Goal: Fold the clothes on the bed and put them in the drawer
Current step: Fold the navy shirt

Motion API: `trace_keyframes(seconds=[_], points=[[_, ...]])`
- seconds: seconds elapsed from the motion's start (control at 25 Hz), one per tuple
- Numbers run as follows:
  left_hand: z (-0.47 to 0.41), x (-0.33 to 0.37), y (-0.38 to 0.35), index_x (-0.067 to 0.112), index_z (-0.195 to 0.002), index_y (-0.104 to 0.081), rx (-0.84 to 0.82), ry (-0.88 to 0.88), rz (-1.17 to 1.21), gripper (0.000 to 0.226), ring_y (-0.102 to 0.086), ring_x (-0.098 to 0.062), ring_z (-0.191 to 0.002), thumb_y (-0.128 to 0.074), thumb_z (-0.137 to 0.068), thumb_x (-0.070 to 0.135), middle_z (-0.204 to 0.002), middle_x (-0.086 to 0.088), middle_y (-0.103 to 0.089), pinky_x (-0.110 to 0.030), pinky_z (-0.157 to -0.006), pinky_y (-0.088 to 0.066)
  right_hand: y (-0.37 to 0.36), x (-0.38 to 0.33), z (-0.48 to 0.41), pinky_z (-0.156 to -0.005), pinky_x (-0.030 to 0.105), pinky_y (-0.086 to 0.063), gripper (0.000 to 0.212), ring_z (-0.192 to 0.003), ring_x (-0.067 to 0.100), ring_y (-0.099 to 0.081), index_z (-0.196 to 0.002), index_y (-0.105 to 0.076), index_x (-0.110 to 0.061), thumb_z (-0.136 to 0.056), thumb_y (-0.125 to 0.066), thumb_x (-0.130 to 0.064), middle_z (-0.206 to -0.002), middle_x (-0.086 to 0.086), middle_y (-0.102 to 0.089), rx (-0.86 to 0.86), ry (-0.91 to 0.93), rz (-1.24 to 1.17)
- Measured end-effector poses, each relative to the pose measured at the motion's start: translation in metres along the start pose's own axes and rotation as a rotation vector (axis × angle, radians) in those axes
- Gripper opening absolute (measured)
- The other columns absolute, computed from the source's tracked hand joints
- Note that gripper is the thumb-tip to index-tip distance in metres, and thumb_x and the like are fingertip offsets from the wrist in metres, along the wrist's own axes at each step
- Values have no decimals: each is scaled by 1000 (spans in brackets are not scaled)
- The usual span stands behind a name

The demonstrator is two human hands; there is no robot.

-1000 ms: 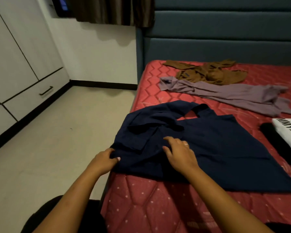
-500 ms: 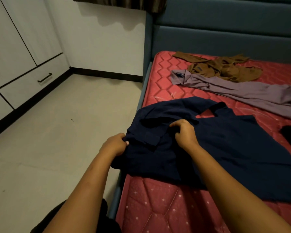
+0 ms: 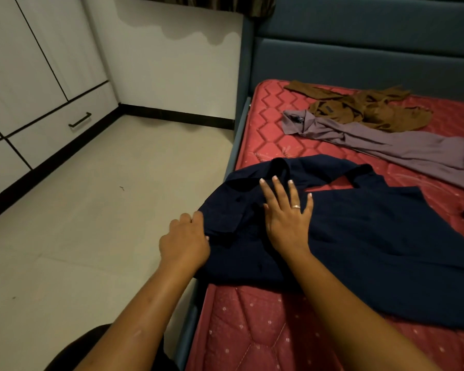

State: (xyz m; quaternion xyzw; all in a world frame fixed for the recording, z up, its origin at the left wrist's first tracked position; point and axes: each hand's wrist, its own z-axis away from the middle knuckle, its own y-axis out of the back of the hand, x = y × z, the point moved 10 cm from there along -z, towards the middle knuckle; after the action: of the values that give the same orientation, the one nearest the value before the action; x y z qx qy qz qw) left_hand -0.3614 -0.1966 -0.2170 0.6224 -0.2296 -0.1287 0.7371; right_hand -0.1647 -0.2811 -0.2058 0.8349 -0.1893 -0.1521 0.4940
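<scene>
Looked down on the red mattress (image 3: 265,330). Had the navy shirt (image 3: 359,250) spread over its left edge. Closed drawer (image 3: 65,129) across the floor. Pressed the right hand (image 3: 287,218) flat on the shirt, fingers straight, splayed. Pinched its left edge with the left hand (image 3: 184,242), fingers curled.
</scene>
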Motion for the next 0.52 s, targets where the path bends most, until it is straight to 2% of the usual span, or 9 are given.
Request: trace_keyframes(seconds=[0.04, 0.08, 0.12, 0.2, 0.32, 0.4, 0.52], points=[[5, 25, 2, 19, -137, -32, 68, -116, 23, 45, -38, -25, -126, -47, -96, 32, -141, -4, -36, -38, -86, -40, 6, -9, 10, -112, 58, -16, 56, -142, 22, -31, -150, -24, -35, -97, -41, -32, -154, -6, -33, 61, 38, -11], [12, 49, -2, 20, -142, -29, 94, -228, 45, 52, -31, -23, -133, -47, -96, 33, -148, -2, -29, -39, -96, -39, 2, -19, 22, -113, 55, -17, 57, -142, 20, -32, -150, -28, -32, -95, -41, -32, -153, -6, -36, 52, 85, -21], [19, 71, -11, 20, -146, -24, 67, -317, 60, 58, -23, -22, -140, -48, -96, 35, -154, -1, -21, -40, -105, -34, -6, -27, 33, -114, 52, -17, 58, -141, 18, -33, -149, -30, -30, -92, -42, -32, -152, -6, -37, 4, 126, -24], [30, 102, -42, 18, -152, -12, -93, -401, 54, 68, -3, -21, -148, -46, -97, 39, -160, -1, -5, -45, -117, -18, -20, -28, 51, -113, 48, -15, 60, -140, 17, -36, -147, -35, -25, -89, -42, -34, -151, -5, -39, -120, 172, -22], [43, 127, -83, 20, -153, -1, -273, -475, -63, 79, 15, -19, -147, -40, -95, 56, -161, -3, 13, -49, -117, 5, -24, 6, 75, -112, 45, -13, 58, -139, 15, -35, -145, -39, -19, -89, -38, -34, -148, -4, -44, -229, 221, 46], [51, 145, -98, 23, -153, 2, -289, -519, -107, 88, 22, -20, -145, -33, -88, 71, -158, -6, 23, -50, -115, 12, -18, 33, 98, -114, 43, -13, 58, -142, 13, -26, -148, -34, -19, -94, -36, -40, -152, -4, -38, -302, 282, 57], [68, 180, -113, 27, -153, 7, -223, -590, -133, 115, 25, -19, -144, -5, -59, 93, -157, -4, 26, -52, -111, 17, -8, 84, 138, -115, 41, -7, 63, -147, 11, -13, -153, -16, -25, -99, -23, -57, -159, -8, -19, -472, 318, 12]])
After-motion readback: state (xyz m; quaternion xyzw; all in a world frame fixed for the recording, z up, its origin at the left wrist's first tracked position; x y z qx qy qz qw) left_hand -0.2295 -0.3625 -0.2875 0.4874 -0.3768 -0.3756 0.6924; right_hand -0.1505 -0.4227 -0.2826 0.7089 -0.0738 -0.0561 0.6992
